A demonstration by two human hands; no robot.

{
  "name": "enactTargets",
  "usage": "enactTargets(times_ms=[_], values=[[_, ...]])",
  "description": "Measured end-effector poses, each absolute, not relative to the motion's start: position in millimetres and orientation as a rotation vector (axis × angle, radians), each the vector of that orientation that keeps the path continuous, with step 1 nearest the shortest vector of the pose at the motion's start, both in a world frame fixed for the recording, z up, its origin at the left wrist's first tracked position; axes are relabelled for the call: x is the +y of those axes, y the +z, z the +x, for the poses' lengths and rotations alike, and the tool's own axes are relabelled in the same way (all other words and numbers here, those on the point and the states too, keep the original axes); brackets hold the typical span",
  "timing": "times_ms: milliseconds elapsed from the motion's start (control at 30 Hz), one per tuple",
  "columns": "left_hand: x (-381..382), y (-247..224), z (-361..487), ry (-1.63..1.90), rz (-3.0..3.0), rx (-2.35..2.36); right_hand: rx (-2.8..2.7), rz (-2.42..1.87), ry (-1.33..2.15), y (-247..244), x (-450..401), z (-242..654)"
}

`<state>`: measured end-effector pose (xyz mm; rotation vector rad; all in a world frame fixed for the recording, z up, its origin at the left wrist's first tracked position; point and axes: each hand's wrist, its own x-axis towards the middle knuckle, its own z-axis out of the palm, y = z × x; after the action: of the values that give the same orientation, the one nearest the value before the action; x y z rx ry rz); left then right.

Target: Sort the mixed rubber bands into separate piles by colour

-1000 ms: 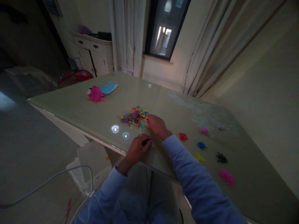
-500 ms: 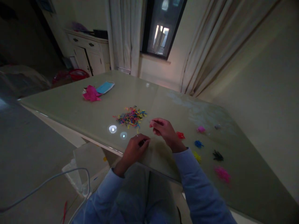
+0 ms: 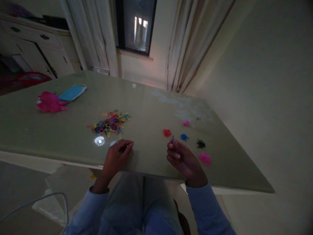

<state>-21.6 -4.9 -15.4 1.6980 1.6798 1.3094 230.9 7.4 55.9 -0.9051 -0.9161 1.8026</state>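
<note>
My right hand [image 3: 182, 158] is closed in a pinch on a short blue strand [image 3: 172, 139] that looks like a small rubber band, its end sticking up. It hovers just in front of a red heap [image 3: 167, 133] and a blue heap [image 3: 184, 137] of similar bands. A black heap [image 3: 201, 143] and a pink heap [image 3: 204, 159] lie right of it. My left hand [image 3: 119, 153] rests on the table with thumb and fingertips pressed together; what they hold, if anything, is hidden. Beyond it lies a tangled multicoloured pile of bands [image 3: 110, 124].
The glossy table [image 3: 146, 107] carries a blue face mask [image 3: 73, 93] and crumpled pink wrapping [image 3: 51, 102] at the left. A small pink bundle [image 3: 186, 122] and a tiny clear item [image 3: 198, 117] lie farther back right. A grey cable [image 3: 49, 195] loops below the table's left side.
My right hand has moved right, from near the mixed pile to the coloured heaps, and the blue strand now shows in it. My left hand stays closed at the table. The view has turned right.
</note>
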Motion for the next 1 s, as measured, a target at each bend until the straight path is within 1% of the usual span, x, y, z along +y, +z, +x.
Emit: enactTargets(times_ms=[133,200,267,333,400,533,633,700,833,1000], values=[[-4,-14,-21,1.287,1.704,1.705,-0.985,-0.981,1.695,52,6,253],[-4,-13,-21,1.278,1.710,1.720,-1.089,-1.092,1.536,50,13,268],[-4,-12,-20,1.269,1.723,1.728,-1.252,-1.293,1.201,47,25,288],[-4,-12,-21,1.264,1.735,1.727,-1.400,-1.508,0.782,43,38,309],[-4,-13,-21,1.262,1.747,1.734,-1.523,-1.664,0.551,38,50,329],[-4,-15,-22,1.222,1.752,1.775,-1.729,-1.847,0.386,29,64,350],[-3,-15,-22,1.201,1.742,1.793,-1.781,-1.964,0.194,26,70,351],[-3,-15,-22,1.204,1.750,1.791,-1.785,-2.065,0.127,25,74,349],[-2,-15,-22,1.201,1.784,1.808,-1.803,-2.166,0.139,26,77,343],[-1,-16,-23,1.200,1.781,1.824,-1.904,-2.100,0.218,26,74,340]])
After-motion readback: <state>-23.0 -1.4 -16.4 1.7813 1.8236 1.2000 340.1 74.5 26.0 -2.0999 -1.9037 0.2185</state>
